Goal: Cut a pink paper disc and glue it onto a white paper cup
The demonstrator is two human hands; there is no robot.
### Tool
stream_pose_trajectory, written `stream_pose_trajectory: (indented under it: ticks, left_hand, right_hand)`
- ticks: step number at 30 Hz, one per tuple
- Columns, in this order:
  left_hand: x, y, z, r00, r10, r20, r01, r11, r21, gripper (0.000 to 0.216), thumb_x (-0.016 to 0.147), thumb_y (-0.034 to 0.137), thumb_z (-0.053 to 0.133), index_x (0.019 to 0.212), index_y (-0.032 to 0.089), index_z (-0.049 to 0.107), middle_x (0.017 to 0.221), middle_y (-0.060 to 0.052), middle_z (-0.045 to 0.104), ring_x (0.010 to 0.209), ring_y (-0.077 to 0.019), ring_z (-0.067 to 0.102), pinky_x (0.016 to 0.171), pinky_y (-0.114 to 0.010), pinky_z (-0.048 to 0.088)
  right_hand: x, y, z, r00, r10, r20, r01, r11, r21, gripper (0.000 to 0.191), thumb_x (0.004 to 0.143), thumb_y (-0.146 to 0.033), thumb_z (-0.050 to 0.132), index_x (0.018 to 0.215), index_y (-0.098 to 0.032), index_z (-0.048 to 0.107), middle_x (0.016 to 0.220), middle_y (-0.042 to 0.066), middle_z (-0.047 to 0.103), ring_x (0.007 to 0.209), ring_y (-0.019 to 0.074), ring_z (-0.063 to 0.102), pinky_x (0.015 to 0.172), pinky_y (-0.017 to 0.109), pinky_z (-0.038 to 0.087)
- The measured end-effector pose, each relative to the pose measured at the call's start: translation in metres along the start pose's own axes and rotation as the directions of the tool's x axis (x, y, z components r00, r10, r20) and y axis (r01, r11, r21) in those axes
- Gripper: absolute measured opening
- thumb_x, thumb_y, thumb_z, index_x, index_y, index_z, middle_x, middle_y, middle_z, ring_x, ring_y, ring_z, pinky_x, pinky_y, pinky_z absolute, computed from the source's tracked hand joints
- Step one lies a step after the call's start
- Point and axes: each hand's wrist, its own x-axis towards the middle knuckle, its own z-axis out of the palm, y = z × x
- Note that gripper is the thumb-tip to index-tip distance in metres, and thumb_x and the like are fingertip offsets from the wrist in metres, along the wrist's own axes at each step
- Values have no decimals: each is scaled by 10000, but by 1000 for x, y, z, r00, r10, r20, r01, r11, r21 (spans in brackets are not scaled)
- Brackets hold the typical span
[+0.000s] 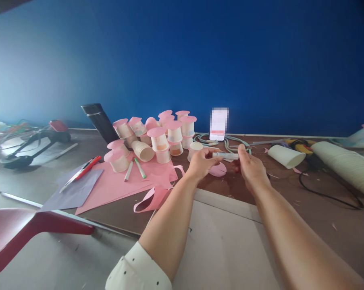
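Note:
My left hand (pixel 202 162) and my right hand (pixel 250 165) are stretched out over the brown tabletop (pixel 305 209), each pinching one end of a short white stick-like tube (pixel 227 155) that they hold level between them. A pink paper circle (pixel 218 169) lies on the table just under the tube. A white paper cup (pixel 194 150) stands just behind my left hand. To the left is a cluster of several paper cups with pink paper lids (pixel 157 135).
Pink paper sheets (pixel 118 183) with scraps, two marker pens (pixel 139 167) and a red cutter (pixel 85 170) lie at left. A phone (pixel 218 124) stands against the blue wall with coiled cables. At right lie a tipped cup (pixel 286 156), a cup stack (pixel 345 165) and a black cable. A red chair (pixel 21 233) is near left.

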Motion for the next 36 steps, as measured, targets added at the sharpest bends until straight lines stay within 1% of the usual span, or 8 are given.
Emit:
stream_pose_trajectory:
  ticks: [5,9,16,19,23,27,31,36]
  left_hand:
    - [0,1,0,996,-51,-76,45,996,-72,170,793,187,772,953,145,736,783,-14,687,682,-104,650,758,-257,531]
    - [-2,4,0,992,-74,-104,67,995,-73,167,780,174,789,937,143,738,787,-18,692,672,-104,652,764,-267,541]
    - [-7,11,2,998,-38,-47,38,999,-15,186,817,145,746,1001,124,731,835,-39,701,710,-105,662,755,-242,531]
    - [-6,9,3,999,-33,-31,32,999,-41,186,811,119,743,997,117,727,836,-40,700,697,-97,653,752,-242,533]
    - [-4,7,4,995,-72,-69,65,993,-96,137,811,124,747,946,113,727,757,-21,677,673,-91,639,750,-245,540]
    - [-3,7,3,993,-82,-85,66,982,-175,118,800,122,754,916,111,732,783,-26,687,701,-92,634,789,-266,559]
    - [-4,7,4,995,-80,-60,68,981,-184,144,811,126,743,952,98,733,792,-33,695,707,-94,641,821,-283,560]
    - [-3,3,8,997,-79,-20,75,984,-163,206,775,189,804,949,105,733,815,-36,693,704,-99,643,822,-295,553]
  right_hand:
    - [-1,-4,3,973,61,222,-145,911,386,280,820,-403,750,1049,-243,735,952,41,745,656,141,671,544,245,559]
    - [-3,-7,1,962,53,267,-161,901,402,243,769,-246,786,1007,-198,776,917,46,758,657,122,669,555,216,560]
    - [5,7,-1,997,15,80,-29,985,172,457,680,-630,805,684,-176,746,651,53,707,423,90,468,363,224,416]
    - [6,7,1,998,41,51,-50,982,180,540,719,-717,722,723,-177,740,667,68,705,416,96,471,361,233,423]
    - [1,-2,4,967,114,229,-203,886,417,337,808,-511,755,956,-209,743,877,49,750,548,109,613,469,221,528]
    - [-4,-7,2,945,76,319,-236,833,500,163,843,-241,721,997,-210,765,848,21,743,590,91,625,515,186,535]
    - [-3,-5,1,966,93,240,-201,857,475,108,798,-294,787,868,-212,783,714,6,705,549,93,576,475,186,507]
    - [0,-2,3,986,128,103,-159,896,414,303,680,-495,861,734,-220,744,749,30,729,537,105,548,417,196,465]
